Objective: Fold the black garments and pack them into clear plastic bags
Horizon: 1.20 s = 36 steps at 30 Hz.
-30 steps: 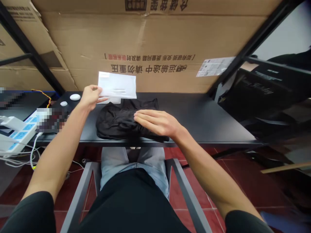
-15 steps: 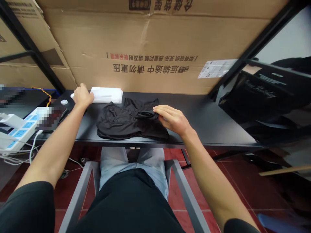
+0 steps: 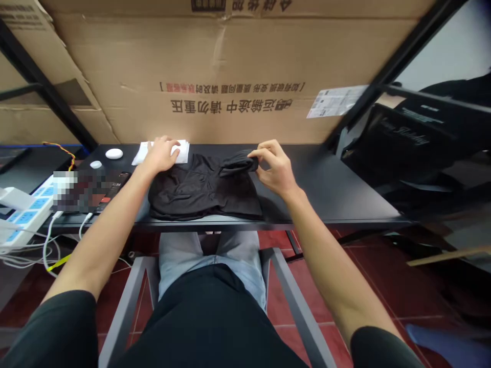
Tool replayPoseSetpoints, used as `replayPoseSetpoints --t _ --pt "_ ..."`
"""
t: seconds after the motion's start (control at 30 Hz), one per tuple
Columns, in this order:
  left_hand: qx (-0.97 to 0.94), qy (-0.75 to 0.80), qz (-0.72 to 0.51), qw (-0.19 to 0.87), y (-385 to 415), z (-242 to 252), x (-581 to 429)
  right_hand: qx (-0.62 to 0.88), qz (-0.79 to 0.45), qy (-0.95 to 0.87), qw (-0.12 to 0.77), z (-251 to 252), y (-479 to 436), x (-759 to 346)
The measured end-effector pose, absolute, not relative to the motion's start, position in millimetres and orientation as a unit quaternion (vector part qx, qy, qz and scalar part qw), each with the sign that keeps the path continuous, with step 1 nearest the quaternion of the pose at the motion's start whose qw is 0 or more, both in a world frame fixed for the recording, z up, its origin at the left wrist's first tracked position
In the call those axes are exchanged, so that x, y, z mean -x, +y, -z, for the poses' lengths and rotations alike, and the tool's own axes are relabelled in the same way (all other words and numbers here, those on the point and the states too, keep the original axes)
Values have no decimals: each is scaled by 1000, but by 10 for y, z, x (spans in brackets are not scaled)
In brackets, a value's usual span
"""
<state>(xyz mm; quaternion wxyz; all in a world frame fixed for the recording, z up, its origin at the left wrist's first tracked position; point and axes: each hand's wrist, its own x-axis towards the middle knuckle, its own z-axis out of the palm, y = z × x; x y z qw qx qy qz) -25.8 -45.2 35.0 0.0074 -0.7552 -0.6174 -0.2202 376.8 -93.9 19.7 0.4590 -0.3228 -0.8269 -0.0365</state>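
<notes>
My left hand (image 3: pixel 161 156) lies with spread fingers on a small stack of white paper (image 3: pixel 182 152) at the table's back edge. A crumpled black cloth garment (image 3: pixel 203 189) lies flat on the black table (image 3: pixel 330 194), just in front of the paper. My right hand (image 3: pixel 274 167) is at the garment's far right corner, with its thumb and fingers pinching a rolled fold of the fabric (image 3: pixel 240 162). The hand hides part of the paper.
Two white rounded objects (image 3: pixel 114 153) sit at the table's back left, beside a pixelated dark item (image 3: pixel 90 191). A blue-socketed power strip (image 3: pixel 26 214) with white cables lies at the left. Large cardboard boxes (image 3: pixel 230 66) stand behind the table; a black bag (image 3: pixel 399 143) stands at the right.
The white paper has gone from held up to lying on the table, under my left hand. My right hand has moved back along the garment and now pinches a fold.
</notes>
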Motion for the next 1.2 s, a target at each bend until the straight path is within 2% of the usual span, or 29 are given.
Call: replayPoseSetpoints --t 0.07,0.17,0.33,0.53,0.77,1.2 --pt "782 -565 261 -2 -603 -418 39 335 21 -826 452 -119 -926 -3729" --pt "831 -472 293 -32 -894 -499 -370 361 6 -846 393 7 -966 -3703" --pt "880 -397 253 -63 -1308 -489 -935 371 -43 -855 359 76 -1088 -3799" --pt "902 -390 182 -7 -1441 -328 -1352 397 -55 -846 353 71 -1274 -3897" --pt "911 -381 149 48 -1460 -268 -1595 382 -73 -812 436 99 -1338 -3937" --pt "902 -407 141 31 -1442 -290 -1602 406 -106 -821 386 143 -1372 -3996"
